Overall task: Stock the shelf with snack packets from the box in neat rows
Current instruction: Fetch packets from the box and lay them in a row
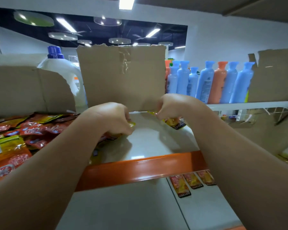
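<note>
As far as the shelf shows: we judge the stocking to be at an early stage. The grey shelf with its orange lip is mostly bare in front of us, and no finished row stands on it.
Left hand: our left hand is knuckles up, fingers curled down around yellow packets, pressing them to the shelf surface.
Right hand: our right hand pinches the top edge of a yellow-and-black packet between thumb and fingertips. Its lower end touches the shelf just in front of the cardboard divider.
Done: on the lower shelf, three matching packets lie side by side in a short row.
Left to do: the row up here needs building outward from these first packets. The loose pile of red and yellow packets at left is jumbled, not in rows.
Supply: the torn cardboard box at right is probably the source. We cannot see its contents.
Writing: the black band on the pinched packet reads roughly "KONCHEW", and the lower three carry the same band. The red packets carry large white characters that we cannot read.
Behind: blue and orange bottles and a white jug, their labels too small to read.
</note>
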Demonstrator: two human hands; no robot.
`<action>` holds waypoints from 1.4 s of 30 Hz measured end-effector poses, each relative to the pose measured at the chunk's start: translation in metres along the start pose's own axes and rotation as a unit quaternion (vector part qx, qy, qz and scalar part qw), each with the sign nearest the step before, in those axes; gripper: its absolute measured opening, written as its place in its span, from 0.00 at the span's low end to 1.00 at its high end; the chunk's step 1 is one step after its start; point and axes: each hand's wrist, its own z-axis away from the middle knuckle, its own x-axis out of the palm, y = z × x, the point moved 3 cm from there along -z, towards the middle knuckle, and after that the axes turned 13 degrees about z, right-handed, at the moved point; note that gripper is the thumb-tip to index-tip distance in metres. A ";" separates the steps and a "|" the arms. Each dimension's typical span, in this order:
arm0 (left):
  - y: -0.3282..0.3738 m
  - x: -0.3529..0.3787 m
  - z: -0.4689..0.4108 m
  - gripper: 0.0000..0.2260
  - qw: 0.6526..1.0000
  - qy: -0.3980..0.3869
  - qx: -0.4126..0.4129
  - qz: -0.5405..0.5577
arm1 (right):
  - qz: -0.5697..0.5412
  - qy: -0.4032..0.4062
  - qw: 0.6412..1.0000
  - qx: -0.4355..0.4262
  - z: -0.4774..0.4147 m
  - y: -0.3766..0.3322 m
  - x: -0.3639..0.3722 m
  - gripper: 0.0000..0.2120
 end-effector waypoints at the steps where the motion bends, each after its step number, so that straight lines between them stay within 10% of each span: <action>1: 0.001 -0.003 -0.001 0.18 1.000 0.003 -0.003 0.015 | -0.026 0.030 0.999 0.004 0.006 0.012 -0.002 0.12; 18: 0.333 0.119 -0.009 0.42 0.934 0.085 0.193 0.289 | -0.209 0.232 0.944 0.111 0.172 0.367 0.040 0.14; 30: 0.521 0.304 -0.029 0.32 0.905 -0.019 0.210 0.370 | -0.168 0.162 0.941 0.244 0.253 0.584 0.136 0.20; 42: 0.556 0.456 -0.105 0.09 0.908 0.017 0.170 0.382 | -0.160 0.064 0.947 0.272 0.176 0.663 0.245 0.21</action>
